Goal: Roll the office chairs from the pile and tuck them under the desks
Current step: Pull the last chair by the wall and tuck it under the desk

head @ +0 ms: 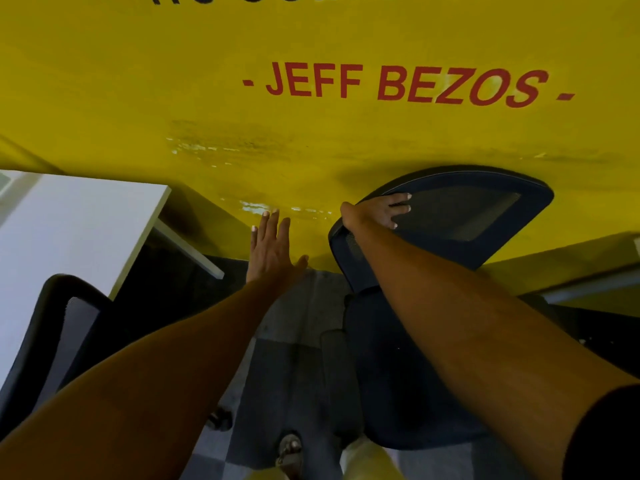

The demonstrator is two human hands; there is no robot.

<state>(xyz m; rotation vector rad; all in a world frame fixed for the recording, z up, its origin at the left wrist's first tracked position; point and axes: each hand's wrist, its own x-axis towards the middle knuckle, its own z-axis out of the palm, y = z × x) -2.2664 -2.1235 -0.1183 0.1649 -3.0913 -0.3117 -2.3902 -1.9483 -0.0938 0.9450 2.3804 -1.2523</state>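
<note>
The chair (pixel 467 216) stands with its mesh back right up against the yellow wall (pixel 311 133), seat toward you. Your right hand (pixel 381 211) curls its fingers over the top edge of that back, gripping it. Your left hand (pixel 273 247) reaches toward the wall, fingers straight and close together, holding nothing; whether it touches the wall is unclear. A white desk (pixel 69 230) meets the wall further left, with a second chair (pixel 79 323) at its near side.

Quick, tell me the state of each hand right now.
Left hand: open, fingers straight, holding nothing.
Right hand: closed, gripping the top of the chair back.
</note>
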